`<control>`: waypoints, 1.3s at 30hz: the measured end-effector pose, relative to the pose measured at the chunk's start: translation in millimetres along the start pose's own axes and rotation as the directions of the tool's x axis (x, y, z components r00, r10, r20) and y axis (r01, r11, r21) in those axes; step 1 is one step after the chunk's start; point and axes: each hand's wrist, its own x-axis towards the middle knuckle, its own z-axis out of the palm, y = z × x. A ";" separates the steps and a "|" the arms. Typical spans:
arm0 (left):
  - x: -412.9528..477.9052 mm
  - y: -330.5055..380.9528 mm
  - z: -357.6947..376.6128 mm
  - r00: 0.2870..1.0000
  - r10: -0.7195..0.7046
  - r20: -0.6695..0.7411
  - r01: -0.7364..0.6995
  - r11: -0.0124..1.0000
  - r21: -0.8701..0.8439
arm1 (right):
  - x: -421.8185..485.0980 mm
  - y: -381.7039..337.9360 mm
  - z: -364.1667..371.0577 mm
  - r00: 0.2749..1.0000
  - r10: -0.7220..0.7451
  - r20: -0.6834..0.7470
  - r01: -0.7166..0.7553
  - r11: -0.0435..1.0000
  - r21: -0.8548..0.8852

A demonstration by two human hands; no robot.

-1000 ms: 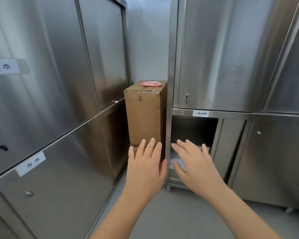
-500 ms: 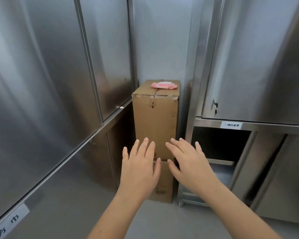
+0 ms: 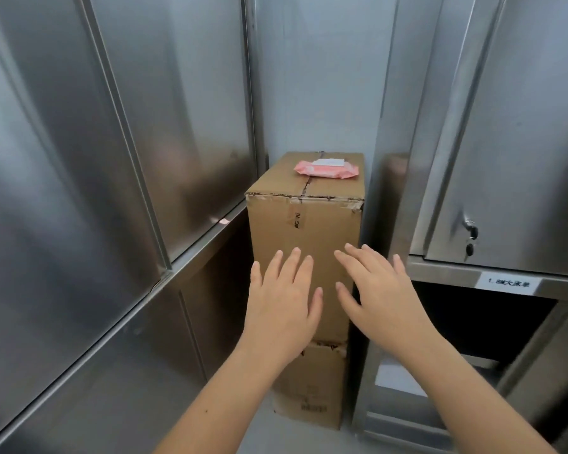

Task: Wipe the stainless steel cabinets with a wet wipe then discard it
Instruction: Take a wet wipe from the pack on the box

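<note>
While neither holds anything, the bare left hand point(image 3: 282, 299) and the bare right hand point(image 3: 377, 296) are both spread flat, backs to the camera. Their fingers are straight and slightly fanned, side by side before the front face of the tall brown cardboard box point(image 3: 304, 224). Whether the fingertips touch the cardboard I cannot tell.

The box stands upright on a second carton point(image 3: 309, 388) in the corner. It sits between the brushed stainless steel cabinet doors point(image 3: 79, 191) on the left and the stainless steel cabinet point(image 3: 512, 142) with a keyed lock on the right.

On the box's taped top, above and beyond both hands, lies the flat pink plastic pack of wet wipes point(image 3: 325, 169), white flap up. Its long axis runs left to right across the top, and it sits on the far half, shifted toward the right edge. The reach is therefore up and forward, and the right hand looks slightly the nearer. The left could steady the pack while a wipe is drawn. No wipe is out yet, so I judge the wiping not begun.
</note>
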 end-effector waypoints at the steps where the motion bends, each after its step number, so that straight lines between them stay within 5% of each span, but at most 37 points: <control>1: 18.3 0.7 4.8 1.000 0.011 -0.007 -0.011 1.000 0.004 | 16.1 9.5 1.0 1.000 0.004 -0.005 -0.004 1.000 -0.003; 16: 173.1 -26.1 74.7 1.000 0.011 0.021 -0.012 1.000 0.008 | 158.0 76.8 51.2 1.000 0.007 -0.003 -0.007 1.000 0.020; 39: 419.5 -117.0 137.3 0.932 0.359 0.053 -0.352 0.929 -0.114 | 366.3 109.1 109.0 0.960 0.261 -0.103 -0.272 0.955 -0.118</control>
